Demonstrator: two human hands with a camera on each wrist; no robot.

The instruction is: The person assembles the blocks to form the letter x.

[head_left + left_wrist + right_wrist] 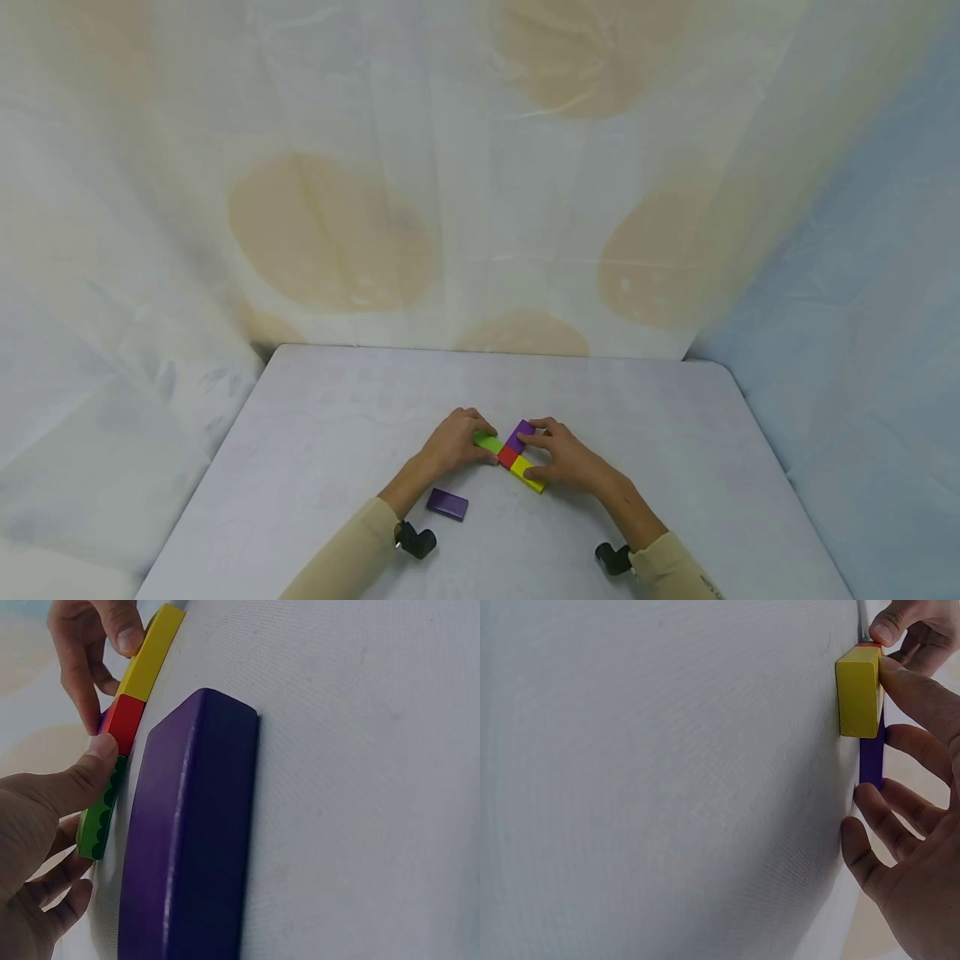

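- Head view, far left of the work: a loose dark purple block (447, 504) lies flat on the white table (315, 433), near the left forearm and apart from the other pieces, held by neither hand.
- Left hand (452, 440): its fingers curl over the green block (488, 442), and the left wrist view shows the thumb (90, 769) pressed against the green piece (101, 817) where it meets the red one. I judge this grip steadies that end so the row stays tight.
- Centre: the red block (507, 457) sits between green and yellow (527, 474), touching both, so the three form one line slanting across the table. A second purple block (521, 435) lies just behind the red one, touching the row.
- Right hand (567, 460): the thumb rests on the yellow block's near end while the other fingers reach over to the purple piece, loosely curved round both. The right wrist view shows the thumb along the yellow block (859, 691), probably pushing it in against the row.
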